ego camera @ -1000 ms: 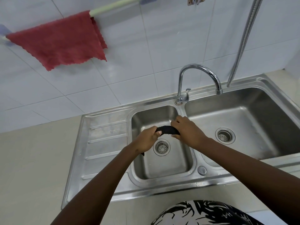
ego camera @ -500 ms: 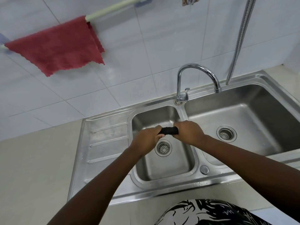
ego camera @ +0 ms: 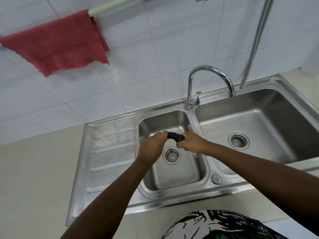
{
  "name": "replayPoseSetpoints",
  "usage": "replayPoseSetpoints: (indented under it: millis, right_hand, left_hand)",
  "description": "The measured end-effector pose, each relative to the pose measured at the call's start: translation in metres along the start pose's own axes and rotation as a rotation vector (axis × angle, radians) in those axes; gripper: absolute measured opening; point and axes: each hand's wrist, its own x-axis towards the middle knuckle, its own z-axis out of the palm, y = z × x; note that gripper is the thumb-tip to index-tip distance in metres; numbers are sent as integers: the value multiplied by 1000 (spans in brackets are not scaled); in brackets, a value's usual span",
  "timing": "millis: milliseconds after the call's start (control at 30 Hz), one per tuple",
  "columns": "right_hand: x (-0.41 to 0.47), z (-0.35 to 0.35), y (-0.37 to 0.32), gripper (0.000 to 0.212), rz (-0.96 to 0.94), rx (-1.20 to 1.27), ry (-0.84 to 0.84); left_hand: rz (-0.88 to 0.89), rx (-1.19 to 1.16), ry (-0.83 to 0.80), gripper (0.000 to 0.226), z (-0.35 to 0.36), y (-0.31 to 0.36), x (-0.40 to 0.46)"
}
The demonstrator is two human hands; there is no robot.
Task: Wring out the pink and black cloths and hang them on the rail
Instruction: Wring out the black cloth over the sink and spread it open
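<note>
There is one view only, from the camera on my head, so nothing is shared with a second one. It looks forward and steeply down at the sink (ego camera: 110, 152), which fills the middle and right of the picture and sits tilted, its right end higher than its left. I stand close against the front edge of the sink; my patterned shirt (ego camera: 215, 225) shows just below it at the bottom edge. My forearms run up from the lower corners toward the sink's left basin. Behind the sink the tiled wall (ego camera: 155, 57) rises to the top edge, bowed by the wide lens.
</note>
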Motion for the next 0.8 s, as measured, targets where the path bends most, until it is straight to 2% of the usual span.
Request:
replayPoseSetpoints:
  millis: [67, 233, 433, 567, 667, 733, 800]
  right_hand:
    - [-3, 1, -1, 16, 39, 107, -34]
    - [-7, 10, 2, 17, 104, 324, -106]
    - [-11, 14, 2, 18, 115, 416, -160]
    - [-13, 14, 3, 21, 99, 437, -174]
    - [-13, 14, 2, 19, 94, 437, -161]
    - [-14, 12, 0, 14, 64, 374, -118]
    - [-15, 5, -3, 11, 4, 241, -62]
  left_hand:
    - [5, -5, 37, 14, 1, 0, 0]
    - [-1, -22, 57, 7, 5, -2, -1]
    - [16, -17, 83, 10, 8, -3, -5]
    - [3, -11, 91, 20, 8, -2, -7]
    - [-7, -23, 94, 9, 9, -1, -5]
    - [-57, -43, 65, 26, 7, 2, -5]
    - [-129, -83, 31, 32, 4, 8, -4]
